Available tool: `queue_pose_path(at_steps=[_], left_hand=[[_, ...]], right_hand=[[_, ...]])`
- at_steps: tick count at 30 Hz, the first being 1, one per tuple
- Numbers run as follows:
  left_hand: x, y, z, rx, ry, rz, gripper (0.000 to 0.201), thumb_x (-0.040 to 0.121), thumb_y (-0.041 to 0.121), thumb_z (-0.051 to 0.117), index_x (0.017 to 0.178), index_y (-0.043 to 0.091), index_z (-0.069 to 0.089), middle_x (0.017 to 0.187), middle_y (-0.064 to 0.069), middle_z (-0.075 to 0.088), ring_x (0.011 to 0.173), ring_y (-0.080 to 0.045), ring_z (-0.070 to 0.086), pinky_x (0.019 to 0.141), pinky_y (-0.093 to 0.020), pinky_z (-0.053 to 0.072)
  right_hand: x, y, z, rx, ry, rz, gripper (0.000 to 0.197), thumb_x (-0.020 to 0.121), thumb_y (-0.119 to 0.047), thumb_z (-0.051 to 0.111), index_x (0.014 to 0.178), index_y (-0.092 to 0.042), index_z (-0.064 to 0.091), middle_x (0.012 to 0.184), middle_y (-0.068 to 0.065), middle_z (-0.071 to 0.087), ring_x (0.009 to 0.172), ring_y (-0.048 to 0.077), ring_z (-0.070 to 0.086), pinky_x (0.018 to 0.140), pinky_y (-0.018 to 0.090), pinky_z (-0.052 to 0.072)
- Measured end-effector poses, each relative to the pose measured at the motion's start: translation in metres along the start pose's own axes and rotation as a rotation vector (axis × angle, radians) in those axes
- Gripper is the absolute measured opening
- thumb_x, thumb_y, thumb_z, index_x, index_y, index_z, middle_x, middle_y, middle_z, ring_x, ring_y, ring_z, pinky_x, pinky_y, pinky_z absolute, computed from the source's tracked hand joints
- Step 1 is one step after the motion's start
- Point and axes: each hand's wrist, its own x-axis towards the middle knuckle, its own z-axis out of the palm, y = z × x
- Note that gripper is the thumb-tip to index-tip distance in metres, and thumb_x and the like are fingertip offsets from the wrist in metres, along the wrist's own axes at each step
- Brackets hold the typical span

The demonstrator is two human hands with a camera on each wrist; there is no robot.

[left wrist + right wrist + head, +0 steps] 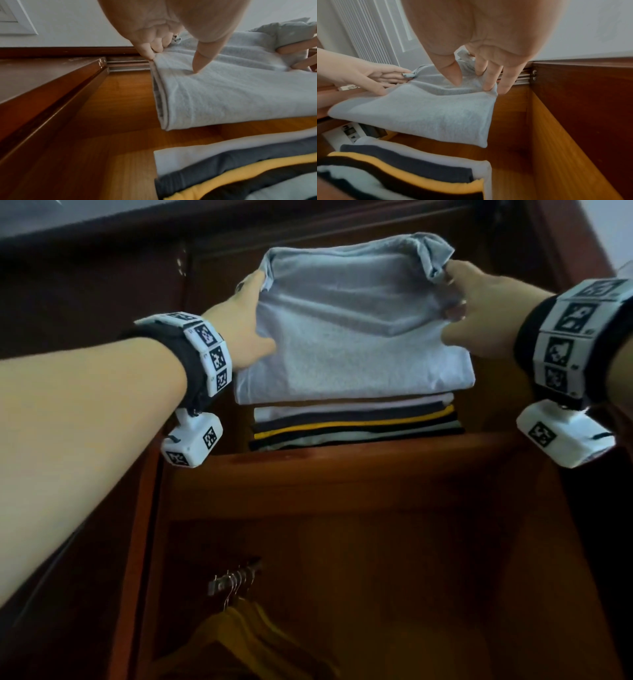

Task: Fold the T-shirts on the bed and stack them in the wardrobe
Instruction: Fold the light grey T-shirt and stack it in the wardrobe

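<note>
I note folded grey T-shirt point(352, 337): soft matt cloth, faintly fuzzy. Beneath it, stack point(356, 422) matt cloth too. Wardrobe shelf point(342, 470): smooth semi-gloss wood (reddish).

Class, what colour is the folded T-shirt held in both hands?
Light grey T-shirt, clearest in the head view.

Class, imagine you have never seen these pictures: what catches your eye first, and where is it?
The folded pale grey T-shirt, held at its sides by the left hand and right hand, above a stack of folded shirts on the wardrobe shelf. Lower down, hangers carry a yellow garment.
</note>
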Motion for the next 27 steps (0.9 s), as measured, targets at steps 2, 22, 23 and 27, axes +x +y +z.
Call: queue_pose_path(at_steps=[2,22,23,27], left_hand=[[0.005,-0.005,0.001,-0.024,0.01,0.001,0.099,0.091,0.034,0.066,0.161,0.033,-0.004,0.142,-0.022,0.051,0.084,-0.035,0.063,0.076,-0.042,0.054],[0.059,-0.039,0.059,-0.017,-0.166,0.063,0.13,0.072,0.045,0.087,0.16,0.033,-0.008,0.154,-0.013,0.045,0.126,-0.035,0.058,0.103,-0.053,0.051],[0.06,-0.039,0.061,-0.025,-0.169,0.061,0.13,0.072,0.045,0.087,0.16,0.033,-0.008,0.153,-0.014,0.046,0.126,-0.035,0.058,0.103,-0.054,0.051],[0.066,-0.041,0.068,-0.015,-0.181,0.053,0.129,0.071,0.044,0.088,0.16,0.034,-0.005,0.153,-0.015,0.045,0.125,-0.035,0.059,0.103,-0.054,0.051]], right_hand=[[0.0,-0.008,0.001,-0.016,0.0,0.015,0.076,0.088,-0.019,0.061,0.152,-0.033,0.023,0.122,0.008,0.062,0.093,0.032,0.063,0.078,0.044,0.055],[0.052,0.005,0.039,-0.117,-0.183,0.116,0.085,0.086,-0.02,0.07,0.156,-0.033,0.024,0.132,0.011,0.059,0.106,0.031,0.063,0.093,0.046,0.054],[0.053,0.006,0.041,-0.113,-0.191,0.116,0.085,0.086,-0.02,0.07,0.156,-0.034,0.023,0.133,0.011,0.059,0.107,0.031,0.063,0.093,0.046,0.054],[0.059,0.012,0.047,-0.095,-0.227,0.122,0.087,0.087,-0.019,0.071,0.158,-0.032,0.022,0.142,0.009,0.053,0.112,0.03,0.06,0.093,0.044,0.052]])
